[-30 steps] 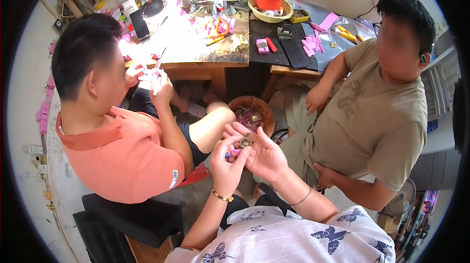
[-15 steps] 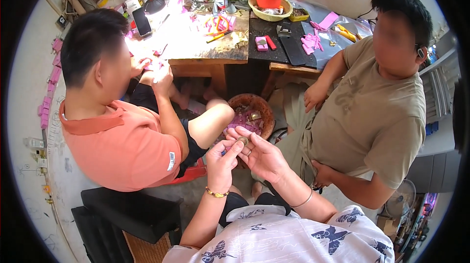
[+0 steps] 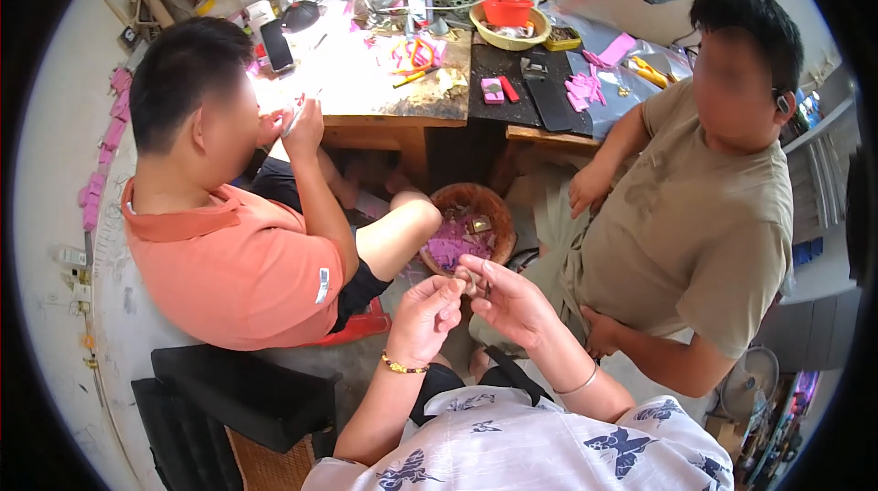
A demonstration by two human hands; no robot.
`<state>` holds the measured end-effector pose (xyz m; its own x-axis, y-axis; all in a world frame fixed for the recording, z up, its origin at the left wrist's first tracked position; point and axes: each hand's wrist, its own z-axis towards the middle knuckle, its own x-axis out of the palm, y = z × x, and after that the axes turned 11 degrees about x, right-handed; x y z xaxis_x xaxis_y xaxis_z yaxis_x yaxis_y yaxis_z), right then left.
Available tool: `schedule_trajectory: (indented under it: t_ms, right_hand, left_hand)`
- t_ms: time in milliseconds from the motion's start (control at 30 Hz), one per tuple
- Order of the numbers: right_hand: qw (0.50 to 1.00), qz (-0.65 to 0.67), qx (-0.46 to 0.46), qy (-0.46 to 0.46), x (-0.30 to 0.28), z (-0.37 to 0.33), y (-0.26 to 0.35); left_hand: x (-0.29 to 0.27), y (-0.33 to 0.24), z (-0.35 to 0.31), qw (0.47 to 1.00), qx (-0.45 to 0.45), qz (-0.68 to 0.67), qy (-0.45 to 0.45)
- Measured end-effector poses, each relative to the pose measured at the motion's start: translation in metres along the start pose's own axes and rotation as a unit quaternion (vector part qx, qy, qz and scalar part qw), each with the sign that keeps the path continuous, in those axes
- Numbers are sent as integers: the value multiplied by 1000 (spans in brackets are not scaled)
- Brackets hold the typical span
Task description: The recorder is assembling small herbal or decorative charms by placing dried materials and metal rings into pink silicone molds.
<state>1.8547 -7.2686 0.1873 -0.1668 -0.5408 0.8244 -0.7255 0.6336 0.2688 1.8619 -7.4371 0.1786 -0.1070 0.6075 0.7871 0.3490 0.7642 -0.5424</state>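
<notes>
My left hand (image 3: 424, 315) has its thumb and forefinger pinched on a small brownish ring-like piece (image 3: 467, 277). From the other side my right hand (image 3: 510, 304) closes its fingertips on the same piece, its palm turned inward. The piece is tiny and mostly covered by fingers, so its exact kind does not show. Both hands meet just in front of a round brown basin (image 3: 495, 213) holding pink scraps (image 3: 453, 246) and a small gold-coloured block. A beaded bracelet circles my left wrist, and a thin bangle my right.
A person in an orange shirt (image 3: 229, 276) works with a tool at a lit wooden bench (image 3: 384, 107). At the right sits another person in a khaki shirt (image 3: 686, 198). Pink pieces (image 3: 583, 89), a dark phone (image 3: 551, 105) and a yellow basket (image 3: 512, 37) lie on the benches. A black seat (image 3: 242, 400) stands lower left.
My right hand has turned from open palm-up to fingers curled on the small piece, which has shifted slightly right and down. The orange-shirted person's hands have risen nearer the face.
</notes>
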Motion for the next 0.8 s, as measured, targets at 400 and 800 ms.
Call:
schedule_trajectory:
  t_ms: [400, 800]
  right_hand:
    - [979, -180, 45, -84, -27, -36, -12]
    - [931, -342, 97, -77, -44, -50, -33]
  left_hand:
    - [-13, 24, -33, 988, -54, 142, 28]
    - [-36, 48, -62, 981, -117, 157, 6]
